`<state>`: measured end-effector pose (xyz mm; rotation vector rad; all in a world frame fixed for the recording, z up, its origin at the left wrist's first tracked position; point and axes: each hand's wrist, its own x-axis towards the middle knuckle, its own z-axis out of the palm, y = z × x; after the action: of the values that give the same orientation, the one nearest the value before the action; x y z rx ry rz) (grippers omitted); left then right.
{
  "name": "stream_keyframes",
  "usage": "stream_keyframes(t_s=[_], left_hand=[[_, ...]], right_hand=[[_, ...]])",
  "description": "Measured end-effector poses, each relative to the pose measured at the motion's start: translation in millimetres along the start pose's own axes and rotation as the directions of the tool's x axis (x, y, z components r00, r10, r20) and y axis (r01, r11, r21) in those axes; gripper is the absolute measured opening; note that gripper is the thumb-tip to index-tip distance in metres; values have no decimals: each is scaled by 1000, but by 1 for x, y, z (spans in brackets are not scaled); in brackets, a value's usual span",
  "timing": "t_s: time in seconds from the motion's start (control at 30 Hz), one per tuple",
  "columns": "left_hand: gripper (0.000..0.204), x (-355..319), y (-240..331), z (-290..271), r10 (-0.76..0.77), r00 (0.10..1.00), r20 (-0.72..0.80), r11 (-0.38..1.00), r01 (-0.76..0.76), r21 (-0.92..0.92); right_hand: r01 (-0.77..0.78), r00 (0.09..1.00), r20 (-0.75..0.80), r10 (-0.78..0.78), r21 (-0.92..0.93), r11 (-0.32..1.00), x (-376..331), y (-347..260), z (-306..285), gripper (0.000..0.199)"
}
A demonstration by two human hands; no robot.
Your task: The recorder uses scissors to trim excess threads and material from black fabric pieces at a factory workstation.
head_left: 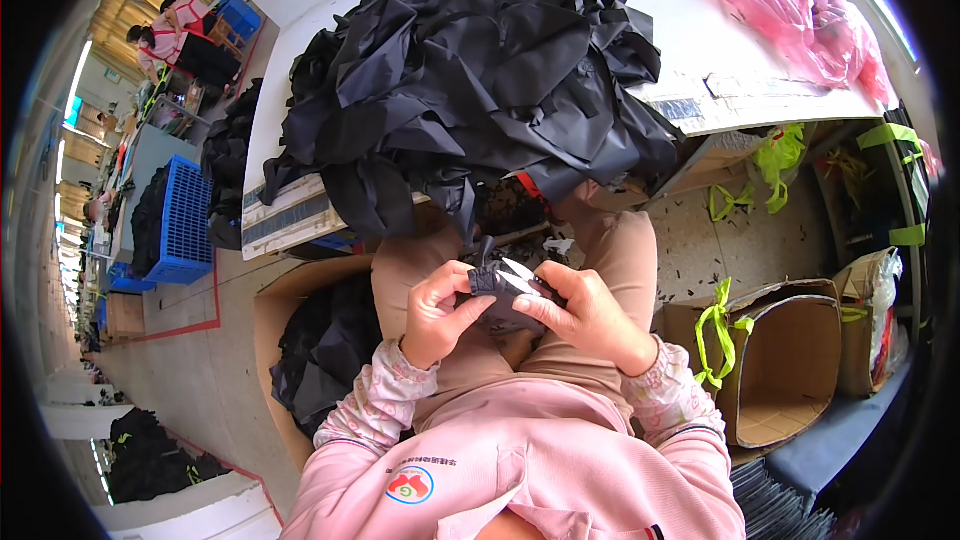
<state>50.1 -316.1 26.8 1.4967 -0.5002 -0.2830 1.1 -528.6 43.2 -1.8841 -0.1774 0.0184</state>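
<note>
Above my lap, my left hand (438, 312) pinches a small black fabric piece (486, 282) between thumb and fingers. Closed around a pair of thread snips (517, 282), my right hand (592, 314) holds their two pale blades spread a little apart at the fabric's right edge. Whether the blades touch the cloth is hard to tell. A large heap of black fabric pieces (470, 80) covers the white table in front of me, with several strips hanging over its near edge toward my knees.
Left of my legs a cardboard box (275, 315) holds more black fabric. An open cardboard box (790, 370) with a yellow-green tie stands at right. Pink plastic film (770, 0) lies on the table's far right. Blue crates (185, 220) and two people are farther left.
</note>
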Motion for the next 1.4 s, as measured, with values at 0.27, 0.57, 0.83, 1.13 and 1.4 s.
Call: stream_keyframes(t_s=[0.27, 0.57, 0.83, 1.13, 1.4], left_hand=[[15, 1, 4, -2, -128, 980, 151, 990, 135, -33], [16, 2, 4, -3, -94, 976, 196, 996, 93, 11], [16, 3, 2, -2, -90, 976, 198, 994, 99, -38], [14, 2, -5, 1, -73, 963, 260, 997, 73, 10], [14, 1, -8, -1, -35, 956, 293, 993, 1, 116]], right_hand=[[129, 982, 173, -77, -312, 941, 4, -13, -23, 42], [220, 970, 189, -153, -409, 886, 5, -9, -28, 41], [221, 967, 207, -150, -382, 897, 4, -6, -28, 41], [295, 947, 247, -206, -409, 864, 4, -4, -28, 40], [297, 939, 297, -174, -443, 846, 5, -10, -31, 39]])
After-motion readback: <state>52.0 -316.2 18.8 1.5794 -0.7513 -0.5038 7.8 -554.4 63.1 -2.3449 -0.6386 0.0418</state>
